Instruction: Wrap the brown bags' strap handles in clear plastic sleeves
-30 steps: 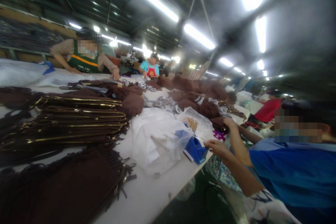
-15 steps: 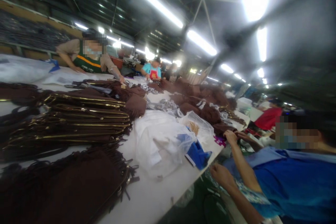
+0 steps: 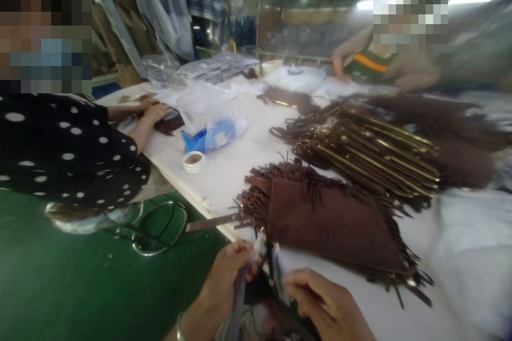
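At the table's near edge, my left hand (image 3: 232,272) is closed in a pinch on a pale grey strip (image 3: 239,298), with a whitish piece at its fingertips. My right hand (image 3: 320,295) curls its fingers around a thin blue-grey strip (image 3: 279,272), which is blurred. Both strips are close to a small metal fitting on a dark brown fringed bag (image 3: 328,224). That bag lies flat on the table just beyond my hands, its fringe spreading at both ends. A brown strap (image 3: 212,222) sticks out from it over the table edge.
Brown bags with gold zips (image 3: 368,149) are stacked behind. On the white table (image 3: 248,192) are a white tape roll (image 3: 194,162), a blue-printed plastic bag (image 3: 220,133) and white wrapping (image 3: 476,245). Co-workers (image 3: 68,154) stand at left and across. A metal-framed stool (image 3: 160,229) is below left.
My view has swung left and down, bringing the polka-dotted co-worker and the green floor into sight. Both my hands now show at the bottom, holding strips; earlier neither was visible.
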{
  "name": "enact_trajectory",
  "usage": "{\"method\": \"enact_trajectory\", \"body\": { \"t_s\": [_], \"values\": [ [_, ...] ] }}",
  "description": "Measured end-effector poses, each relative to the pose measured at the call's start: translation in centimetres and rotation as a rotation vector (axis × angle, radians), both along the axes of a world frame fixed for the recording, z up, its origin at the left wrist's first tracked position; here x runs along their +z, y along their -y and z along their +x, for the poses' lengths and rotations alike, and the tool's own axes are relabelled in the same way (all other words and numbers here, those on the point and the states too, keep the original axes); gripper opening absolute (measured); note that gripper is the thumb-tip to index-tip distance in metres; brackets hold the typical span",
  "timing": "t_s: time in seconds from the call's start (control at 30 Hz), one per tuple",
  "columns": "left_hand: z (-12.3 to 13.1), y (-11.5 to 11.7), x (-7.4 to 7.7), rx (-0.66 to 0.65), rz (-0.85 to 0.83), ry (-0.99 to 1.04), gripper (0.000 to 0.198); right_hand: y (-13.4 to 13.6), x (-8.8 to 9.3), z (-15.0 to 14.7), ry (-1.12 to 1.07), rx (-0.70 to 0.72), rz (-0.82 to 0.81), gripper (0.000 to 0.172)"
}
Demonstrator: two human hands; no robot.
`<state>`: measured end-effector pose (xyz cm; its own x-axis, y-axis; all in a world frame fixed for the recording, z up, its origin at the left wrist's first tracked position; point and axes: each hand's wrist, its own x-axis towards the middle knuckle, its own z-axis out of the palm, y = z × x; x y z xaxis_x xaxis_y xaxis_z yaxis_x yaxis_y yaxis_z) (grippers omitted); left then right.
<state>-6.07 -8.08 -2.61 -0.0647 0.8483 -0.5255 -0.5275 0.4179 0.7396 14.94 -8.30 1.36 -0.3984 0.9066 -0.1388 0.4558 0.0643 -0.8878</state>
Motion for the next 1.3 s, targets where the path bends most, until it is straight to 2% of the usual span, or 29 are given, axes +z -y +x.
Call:
{"method": "enact_trajectory", "body": {
  "t_s": [0.1, 0.2, 0.4, 0.53, 0.67, 0.93, 1.1, 1.23, 1.3],
  "values": [
    [0.5, -0.5, 0.0, -0.030, 0.001, 0.047, 0.021, -2.8, 1.3, -4.1, -0.027, 0.089, -0.033, 0.024],
    [0.2, -0.5, 0.1, -0.039, -0.001, 0.091, 0.021, -4.2, 1.0, -5.2, -0.010, 0.078, -0.033, 0.023],
    [-0.1, -0.6, -0.1, -0.032, -0.006, 0.048, 0.016, -4.8, 0.8, -5.9, 0.071, 0.140, 0.010, 0.029],
    [0.3, -0.7, -0.7, -0.037, 0.026, -0.107, 0.014, -5.0, 0.7, -6.0, 0.156, 0.194, 0.094, 0.032],
    [0.8, -0.7, -1.1, -0.035, 0.047, -0.205, 0.021, -4.9, 0.2, -6.1, 0.238, 0.222, 0.179, 0.031],
    [0.7, 0.1, -2.1, -0.036, 0.102, -0.151, 0.013, -5.4, 0.8, -6.7, 0.408, 0.276, 0.186, 0.025],
    [0.8, 0.1, -2.2, -0.033, 0.120, -0.128, 0.018, -5.9, 1.4, -7.1, 0.492, 0.297, 0.194, 0.020],
    [0.8, 0.1, -2.3, -0.044, 0.113, -0.150, 0.023, -6.1, 1.9, -7.7, 0.549, 0.320, 0.133, 0.037],
    [0.7, 0.1, -2.6, -0.045, 0.108, -0.143, 0.032, -6.0, 1.9, -7.7, 0.543, 0.300, 0.118, 0.035]
  ]
}}
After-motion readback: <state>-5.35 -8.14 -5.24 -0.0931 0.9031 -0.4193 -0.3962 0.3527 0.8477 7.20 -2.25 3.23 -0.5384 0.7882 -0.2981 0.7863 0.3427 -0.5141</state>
